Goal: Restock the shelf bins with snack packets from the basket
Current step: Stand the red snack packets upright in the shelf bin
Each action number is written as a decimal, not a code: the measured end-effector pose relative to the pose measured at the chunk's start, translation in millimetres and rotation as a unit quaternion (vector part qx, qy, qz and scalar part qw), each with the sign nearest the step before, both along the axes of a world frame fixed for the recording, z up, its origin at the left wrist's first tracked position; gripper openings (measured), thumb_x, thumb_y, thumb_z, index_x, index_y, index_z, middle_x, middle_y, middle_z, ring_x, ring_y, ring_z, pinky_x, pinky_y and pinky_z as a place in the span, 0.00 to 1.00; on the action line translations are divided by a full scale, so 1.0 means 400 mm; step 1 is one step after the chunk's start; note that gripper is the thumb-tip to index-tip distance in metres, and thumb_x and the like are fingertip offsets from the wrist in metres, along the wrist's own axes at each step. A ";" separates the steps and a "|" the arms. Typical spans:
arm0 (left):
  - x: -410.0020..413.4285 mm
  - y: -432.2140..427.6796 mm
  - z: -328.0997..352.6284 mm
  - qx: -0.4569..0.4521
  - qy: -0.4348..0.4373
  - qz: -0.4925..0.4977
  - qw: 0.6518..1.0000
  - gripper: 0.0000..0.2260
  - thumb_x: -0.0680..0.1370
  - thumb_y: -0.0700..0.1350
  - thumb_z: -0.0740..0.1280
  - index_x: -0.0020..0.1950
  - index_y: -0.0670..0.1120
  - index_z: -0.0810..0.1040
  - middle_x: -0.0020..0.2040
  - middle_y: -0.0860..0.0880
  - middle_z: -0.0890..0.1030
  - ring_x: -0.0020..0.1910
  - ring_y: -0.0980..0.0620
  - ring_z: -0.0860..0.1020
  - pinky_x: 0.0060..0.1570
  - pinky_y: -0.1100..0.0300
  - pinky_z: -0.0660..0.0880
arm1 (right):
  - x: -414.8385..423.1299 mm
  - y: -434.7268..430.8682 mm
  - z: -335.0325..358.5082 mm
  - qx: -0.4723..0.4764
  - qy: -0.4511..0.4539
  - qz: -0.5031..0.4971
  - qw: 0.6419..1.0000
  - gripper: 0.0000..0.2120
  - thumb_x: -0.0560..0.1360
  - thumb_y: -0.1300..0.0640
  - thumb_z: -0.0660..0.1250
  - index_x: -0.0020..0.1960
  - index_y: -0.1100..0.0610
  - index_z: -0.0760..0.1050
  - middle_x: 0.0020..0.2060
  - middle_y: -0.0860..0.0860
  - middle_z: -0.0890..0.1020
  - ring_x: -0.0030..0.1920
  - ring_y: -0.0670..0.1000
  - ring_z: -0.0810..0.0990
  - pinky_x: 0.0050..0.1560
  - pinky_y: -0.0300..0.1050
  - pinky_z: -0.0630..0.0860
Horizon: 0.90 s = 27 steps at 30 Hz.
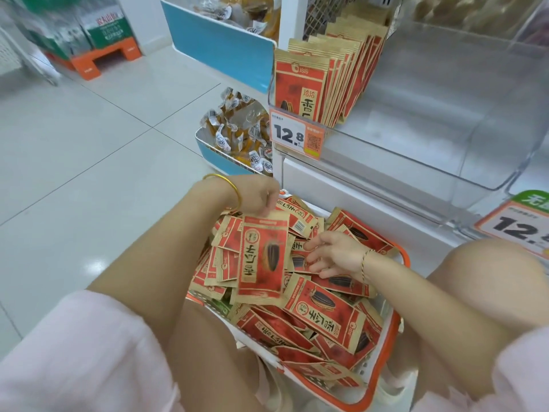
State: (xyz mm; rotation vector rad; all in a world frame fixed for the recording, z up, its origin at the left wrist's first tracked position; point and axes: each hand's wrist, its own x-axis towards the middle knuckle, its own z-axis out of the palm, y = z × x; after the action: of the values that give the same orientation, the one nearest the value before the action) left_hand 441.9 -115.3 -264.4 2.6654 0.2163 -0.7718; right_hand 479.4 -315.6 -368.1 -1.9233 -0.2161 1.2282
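- The left hand (pixel 261 196), a gold bangle on its wrist, pinches one edge of a red and kraft-brown snack packet (pixel 261 260), which hangs upright just above the heap.
- The right hand (pixel 332 254) rests on the loose packets (pixel 323 316) with its fingers spread and relaxed, and does not appear to grip any of them.
- The heap fills a white plastic basket with an orange rim (pixel 405 258), set on the floor between the person's knees and below the shelf.
- The clear plastic shelf bin (pixel 416 150) holds one upright row of matching packets (pixel 326 81) at its left end. The rest is bare, so most of the restocking looks undone.
- The pinch takes only a thin edge, so a quick lift could let the packet swing, slip and fall back.
- Its print looks inverted against the shelved row. If it is not turned, it would likely go in upside down.
- Nothing visible braces the shelved row on its open side, so a push from a new packet could topple it across the bin.
- The orange price tag (pixel 297 135) juts out at the bin's front, where a rising hand could knock it.
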 end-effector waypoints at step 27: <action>0.125 0.037 0.103 -0.234 -0.455 0.218 0.831 0.17 0.74 0.31 0.60 0.59 0.47 0.74 0.55 0.52 0.77 0.56 0.58 0.73 0.58 0.63 0.69 | 0.158 0.106 0.399 0.395 -0.271 -0.289 0.829 0.08 0.77 0.62 0.66 0.51 0.53 0.68 0.46 0.49 0.78 0.51 0.54 0.81 0.38 0.48 0.82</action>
State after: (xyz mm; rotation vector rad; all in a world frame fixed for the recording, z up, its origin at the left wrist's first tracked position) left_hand 491.9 -100.7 -223.1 2.0874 0.3062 0.5482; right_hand 542.7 -273.3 -208.5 -1.3675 -0.3371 0.0964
